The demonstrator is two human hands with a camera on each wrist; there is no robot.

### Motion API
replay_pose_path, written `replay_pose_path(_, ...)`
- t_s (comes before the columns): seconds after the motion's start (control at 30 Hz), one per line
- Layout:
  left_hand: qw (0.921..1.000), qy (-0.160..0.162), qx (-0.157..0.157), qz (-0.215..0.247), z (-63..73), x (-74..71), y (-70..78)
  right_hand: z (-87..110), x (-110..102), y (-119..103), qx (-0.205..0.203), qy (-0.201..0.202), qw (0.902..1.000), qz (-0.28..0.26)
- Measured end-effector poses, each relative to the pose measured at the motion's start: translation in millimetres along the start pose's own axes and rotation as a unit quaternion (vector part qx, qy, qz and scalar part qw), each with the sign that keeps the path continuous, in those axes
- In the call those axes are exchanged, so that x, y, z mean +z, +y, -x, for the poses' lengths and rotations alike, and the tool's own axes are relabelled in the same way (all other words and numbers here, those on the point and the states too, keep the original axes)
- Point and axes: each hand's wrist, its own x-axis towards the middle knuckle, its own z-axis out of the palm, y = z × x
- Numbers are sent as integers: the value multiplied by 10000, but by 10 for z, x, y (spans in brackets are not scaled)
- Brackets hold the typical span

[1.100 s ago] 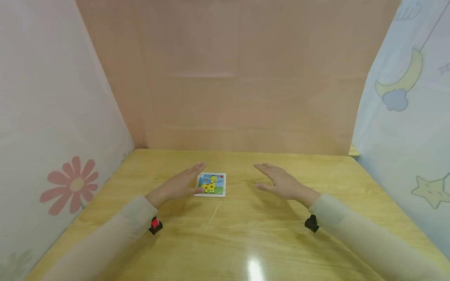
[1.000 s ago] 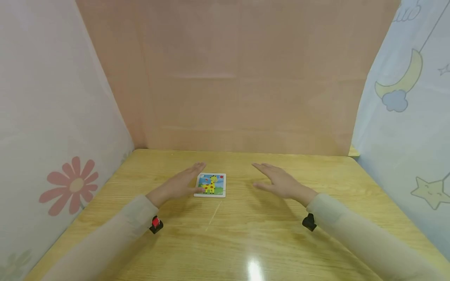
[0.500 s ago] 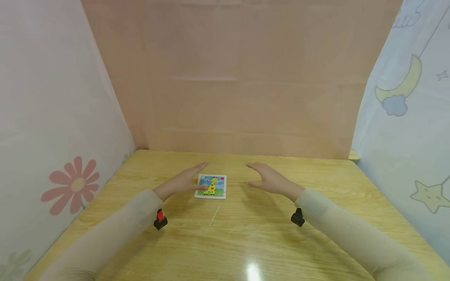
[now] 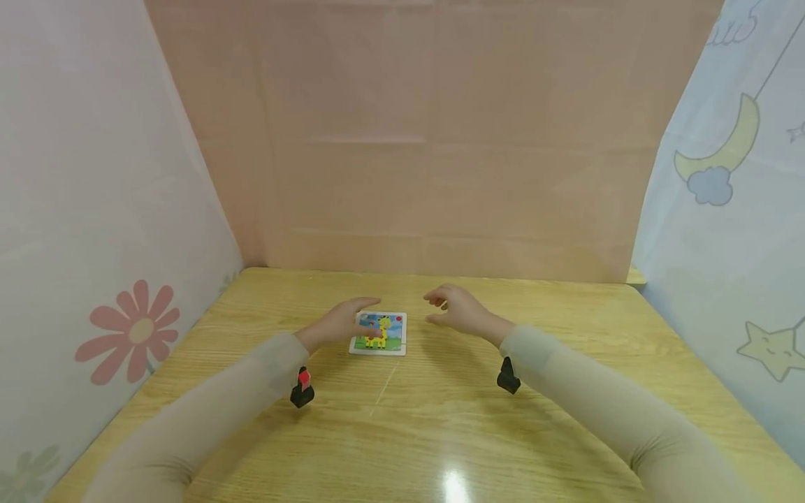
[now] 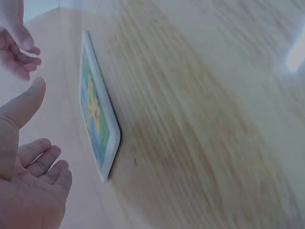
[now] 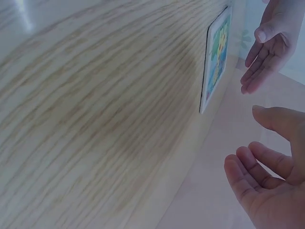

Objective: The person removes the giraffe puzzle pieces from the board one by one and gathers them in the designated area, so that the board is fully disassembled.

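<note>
A flat square picture puzzle point(image 4: 393, 341) with a white border lies on the table, showing a yellow giraffe on blue and green. My left hand point(image 4: 336, 325) hovers over its left side, thumb and fingers apart, and hides part of the picture. To the right of the puzzle, my right hand point(image 4: 464, 311) hangs above the table with loosely bent fingers and holds nothing. In the left wrist view the puzzle point(image 5: 95, 109) lies beyond the left hand point(image 5: 35, 191), untouched. The right wrist view has the puzzle point(image 6: 217, 57) apart from the right hand point(image 6: 271, 186).
The wooden table point(image 4: 402, 433) reaches back to a plain tan cloth point(image 4: 428, 154). Pale curtains stand at both sides, one with a red flower point(image 4: 135, 332), the other with a moon point(image 4: 723, 143). Each wrist carries a small black mount point(image 4: 508, 377).
Both hands have moved inward toward each other, the right one farther to the left. The right fingers have bent more. The puzzle stays in its place.
</note>
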Motion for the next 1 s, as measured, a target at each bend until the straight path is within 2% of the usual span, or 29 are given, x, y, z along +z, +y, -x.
replay_pose_path(0.2, 9997, 21, -225, 115, -60, 90, -38, -150, 155, 3, 152, -66, 9996, -228)
replay_pose_path(0.47, 9997, 221, -118, 77, -98, 227, -45, -317, 351, -31, 532, -242, 9975, -389)
replay_pose_path(0.73, 9981, 470, -355, -203, -165, 287, -17, -489, 442, -60, 718, -316, 9961, -393)
replay_pose_path(1.0, 9962, 652, -318, -492, -149, 315, 59, -536, 501, -128, 974, -405, 9941, -258)
